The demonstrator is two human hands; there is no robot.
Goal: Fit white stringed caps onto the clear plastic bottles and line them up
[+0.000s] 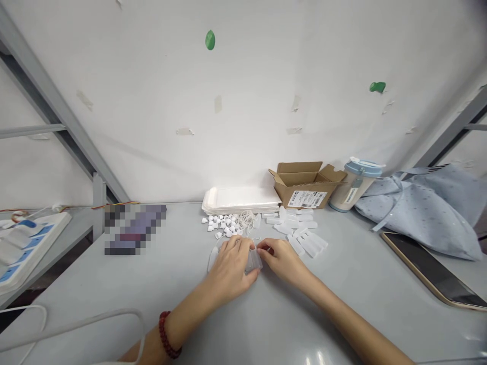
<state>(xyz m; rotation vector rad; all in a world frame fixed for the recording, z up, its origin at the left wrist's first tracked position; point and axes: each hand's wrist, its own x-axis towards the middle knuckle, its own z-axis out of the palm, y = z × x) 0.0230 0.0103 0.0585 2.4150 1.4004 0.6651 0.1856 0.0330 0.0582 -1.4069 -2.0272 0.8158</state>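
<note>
My left hand [230, 266] curls over a clear plastic piece [254, 259] on the tabletop, thumb along its near side and fingers across the far side. My right hand [282, 257] is closed in a pinch at the piece's right edge. Whatever lies between its fingertips is too small to make out. More translucent plastic shows at the left hand's outer side, partly covered. Just beyond the hands are a heap of small white caps [224, 223] and a tangle of white cords [246, 220]. Several flat translucent plastic pieces [312, 243] lie loosely to the right.
Against the wall stand a stack of white packs [243, 197], an opened cardboard box [308, 190] and a blue-lidded cup [354, 187]. A light-blue cloth bag [422, 210] and a phone [433, 268] lie right. At left are a pixelated item [135, 230], a power strip [30, 248] and a white cable [87, 320].
</note>
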